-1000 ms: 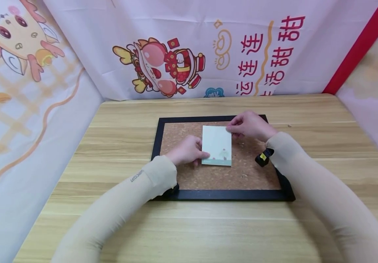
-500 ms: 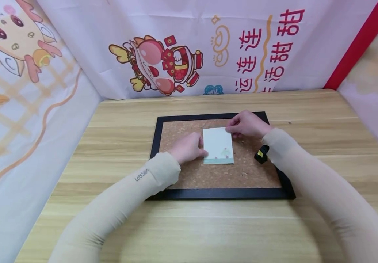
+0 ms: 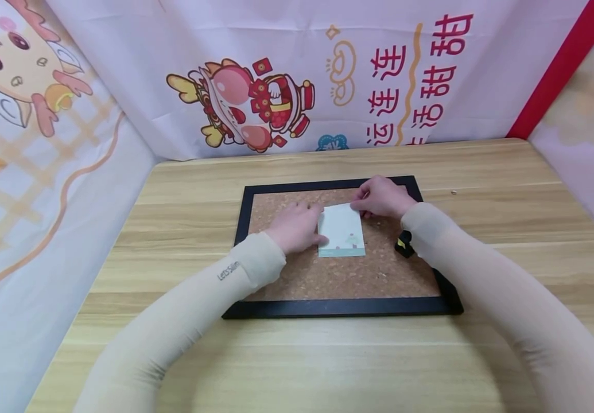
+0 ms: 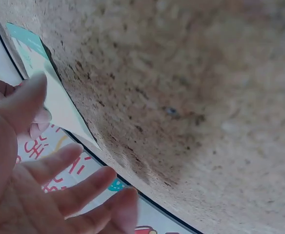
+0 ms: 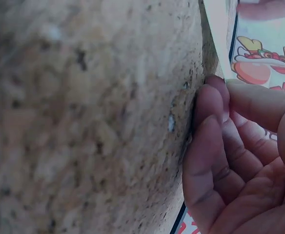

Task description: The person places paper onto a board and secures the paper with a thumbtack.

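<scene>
A pale note sheet with a green lower band and a small tree print lies over the middle of a black-framed corkboard. My right hand pinches its upper right corner; in the right wrist view the thumb and forefinger grip the paper's edge. At the sheet's left side, my left hand spreads its fingers, with the thumb over the lower left part. The left wrist view has those fingers apart from the paper. Whether the whole sheet touches the cork cannot be told.
The board lies on a wooden table. A printed cloth hangs along the back, with more cloth at both sides. One tiny object sits on the table right of the board. A black wrist device hangs under my right sleeve.
My left hand has loosened its pinch on the sheet's left edge and spread its fingers. The right hand keeps its corner. The head view has shifted slightly.
</scene>
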Action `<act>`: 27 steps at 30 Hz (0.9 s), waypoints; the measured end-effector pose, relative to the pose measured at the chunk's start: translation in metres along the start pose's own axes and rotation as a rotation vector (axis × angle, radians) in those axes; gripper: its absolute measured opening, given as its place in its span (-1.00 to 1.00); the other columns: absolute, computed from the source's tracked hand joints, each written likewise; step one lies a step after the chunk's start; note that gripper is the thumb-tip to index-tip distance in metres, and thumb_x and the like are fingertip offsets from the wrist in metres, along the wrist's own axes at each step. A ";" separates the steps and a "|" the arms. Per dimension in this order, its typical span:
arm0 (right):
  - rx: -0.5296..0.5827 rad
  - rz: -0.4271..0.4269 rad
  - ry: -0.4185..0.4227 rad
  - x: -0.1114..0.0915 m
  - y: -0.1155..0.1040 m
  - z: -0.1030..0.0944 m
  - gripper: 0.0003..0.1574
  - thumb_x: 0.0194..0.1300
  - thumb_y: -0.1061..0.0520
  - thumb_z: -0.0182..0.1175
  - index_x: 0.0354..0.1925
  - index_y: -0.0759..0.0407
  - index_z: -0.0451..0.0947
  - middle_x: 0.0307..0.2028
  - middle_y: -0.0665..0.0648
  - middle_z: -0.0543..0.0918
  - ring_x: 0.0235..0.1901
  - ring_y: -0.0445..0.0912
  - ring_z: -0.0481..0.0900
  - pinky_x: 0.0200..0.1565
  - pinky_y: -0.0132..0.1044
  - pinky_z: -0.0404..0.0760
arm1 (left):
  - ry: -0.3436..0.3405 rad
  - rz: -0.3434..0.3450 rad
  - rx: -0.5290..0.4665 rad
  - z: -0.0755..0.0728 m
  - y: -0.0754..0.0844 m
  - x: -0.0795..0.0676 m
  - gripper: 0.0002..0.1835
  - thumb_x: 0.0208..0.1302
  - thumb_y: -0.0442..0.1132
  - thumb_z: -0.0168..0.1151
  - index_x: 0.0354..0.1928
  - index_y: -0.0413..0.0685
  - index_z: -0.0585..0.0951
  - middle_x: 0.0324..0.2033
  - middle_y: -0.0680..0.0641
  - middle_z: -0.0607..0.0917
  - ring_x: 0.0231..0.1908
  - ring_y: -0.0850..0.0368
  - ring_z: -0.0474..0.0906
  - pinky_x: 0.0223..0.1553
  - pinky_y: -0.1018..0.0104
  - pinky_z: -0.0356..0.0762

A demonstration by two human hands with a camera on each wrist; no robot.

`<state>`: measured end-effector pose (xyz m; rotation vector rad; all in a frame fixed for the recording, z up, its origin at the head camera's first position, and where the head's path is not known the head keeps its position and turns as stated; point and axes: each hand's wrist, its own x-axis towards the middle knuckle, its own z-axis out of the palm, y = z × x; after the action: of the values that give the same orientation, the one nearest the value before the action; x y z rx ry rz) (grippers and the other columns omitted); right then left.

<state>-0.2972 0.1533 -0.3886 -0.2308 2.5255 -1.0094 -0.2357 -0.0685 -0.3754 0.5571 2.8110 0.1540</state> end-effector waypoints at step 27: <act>-0.057 0.031 -0.017 0.003 -0.006 0.001 -0.83 0.34 0.11 0.32 -0.18 0.19 0.61 -0.33 0.19 0.65 -0.36 0.03 0.58 -0.24 -0.19 0.58 | -0.288 0.010 0.127 0.013 -0.017 0.021 0.28 0.06 0.52 0.15 0.59 0.01 -0.23 0.55 -0.20 -0.29 0.49 -0.33 -0.36 0.33 -0.41 -0.18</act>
<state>-0.2993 0.1475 -0.3867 -0.2147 2.5369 -0.9207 -0.2565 -0.0753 -0.3951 0.5715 2.5490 -0.0971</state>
